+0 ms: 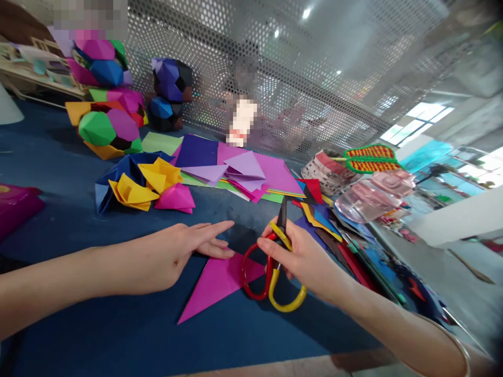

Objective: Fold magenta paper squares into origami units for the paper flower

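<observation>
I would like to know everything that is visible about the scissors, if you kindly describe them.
The scissors have dark blades and two large handle loops, one red and one yellow, smooth and plastic-looking. The right hand grips them near where handles and blades meet, blades pointing away from the person, loops towards the person. The red loop overlaps the magenta paper in view; whether it touches is unclear. The fingers partly hide the middle.

A craft workshop: folded-paper polyhedra (110, 125) and paper sheets (275, 170) lie beyond the fingers (223, 248), on a counter (129, 330).
</observation>
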The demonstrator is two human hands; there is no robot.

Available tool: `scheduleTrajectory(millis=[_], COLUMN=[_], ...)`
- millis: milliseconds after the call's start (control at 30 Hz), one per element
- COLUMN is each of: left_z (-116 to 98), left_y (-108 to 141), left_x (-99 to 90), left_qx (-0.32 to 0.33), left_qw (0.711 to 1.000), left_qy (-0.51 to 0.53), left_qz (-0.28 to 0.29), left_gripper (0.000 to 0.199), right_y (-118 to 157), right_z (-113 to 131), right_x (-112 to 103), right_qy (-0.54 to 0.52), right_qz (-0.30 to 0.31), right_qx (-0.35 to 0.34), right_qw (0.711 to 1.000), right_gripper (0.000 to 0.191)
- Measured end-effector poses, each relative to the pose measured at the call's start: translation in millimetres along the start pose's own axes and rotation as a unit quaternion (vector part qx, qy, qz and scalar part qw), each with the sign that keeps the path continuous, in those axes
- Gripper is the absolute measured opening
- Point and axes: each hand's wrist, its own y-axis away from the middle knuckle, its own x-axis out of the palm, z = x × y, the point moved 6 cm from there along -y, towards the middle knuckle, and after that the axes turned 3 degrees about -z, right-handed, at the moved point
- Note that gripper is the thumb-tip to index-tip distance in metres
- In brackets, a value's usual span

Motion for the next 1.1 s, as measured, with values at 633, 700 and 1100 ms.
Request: scheduleTrajectory(millis=[633, 700, 1100], left_z=[5.1, 4.9, 1.8], left_y=[0.4, -0.1, -1.0], left_x=[1.0, 0.8, 1.3], left_qx=[0.008, 0.007, 0.028], left_qw=[1.0, 1.0, 0.999], left_qy=[-0.014, -0.009, 0.02], left_qz=[0.002, -0.002, -0.04], left_gripper=[0.091, 0.088, 0.084], right_y=[-3.7, -2.6, -25.6], right_z=[-35.0, -35.1, -74.3], right_x=[-42.9, -42.4, -87.5], right_qy=[0.039, 0.033, 0.112], right_qz=[-0.048, -0.047, -0.125], right_qx=[0.065, 0.068, 0.033], right_qw=[0.996, 0.996, 0.985], right_gripper=[0.019, 0.02, 0.054])
